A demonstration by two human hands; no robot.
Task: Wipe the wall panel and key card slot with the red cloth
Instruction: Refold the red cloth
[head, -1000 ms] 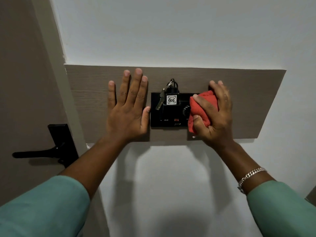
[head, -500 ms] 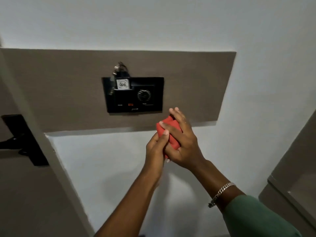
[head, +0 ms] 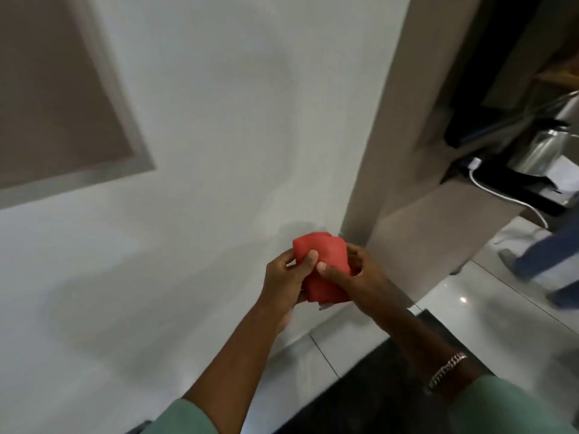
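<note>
Right, nearest to us: green sleeves [head: 185,418] at the bottom edge, both forearms reaching forward, a chain bracelet [head: 446,369] on the right wrist. Below them a dark mat [head: 369,399] lies on glossy light floor tiles [head: 488,314].

Both hands meet in front of the white wall [head: 238,120]. Our left hand [head: 286,278] has its grip closed on the left edge of the red cloth [head: 326,264], thumb pressed onto the front face. Our right hand [head: 357,277] has its grip closed on the right side, thumb on the front, fingers wrapped behind. The cloth is bunched and folded, held between the two hands, clear of the wall as far as we can tell.

Further out, only a corner of the brown wall panel [head: 47,98] shows at top left, well apart from the cloth. Card slot is out of frame.

Right of the hands, a beige column [head: 416,89] runs up from the floor. Behind it, a desk [head: 470,208] carries a metal kettle [head: 545,148], a black tray and a white cable [head: 501,195] trailing over the edge; all blurred. At far right, a person's legs [head: 551,264] in blue trousers stand on the tiles, also blurred.
</note>
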